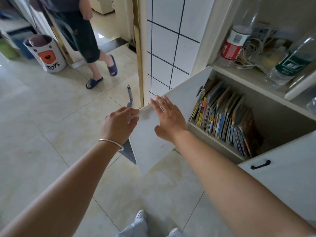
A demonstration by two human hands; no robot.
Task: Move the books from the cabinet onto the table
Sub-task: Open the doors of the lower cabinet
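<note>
Both hands are on the open white cabinet door [150, 134], which swings out to the left of the low white cabinet [282, 177]. The left hand [118, 124], with a thin silver bangle [112, 142] on its wrist, curls its fingers around the door's top outer corner, grasping the edge. The right hand [168, 118] lies flat against the inner face of the door, fingers spread and released, gripping nothing. Inside the exposed compartment, the row of thin, colourful paperback books [224, 117] stands on the cabinet's bottom shelf, leaning to the left against the hinge side wall (all of them still in the cabinet, none touched by either hand). The right part of that compartment is bare. On the open shelf above sit a clear plastic bottle with a red label [233, 44], a tangle of pale cables [253, 48] and a clear bottle with a green label [290, 64]. The neighbouring door on the right carries a black handle [260, 164]. On the beige tiled floor [42, 134] farther left stands a white fabric bin marked TOYS [47, 53], and beside it, in the doorway, another person's legs in dark blue slippers [102, 74].
</note>
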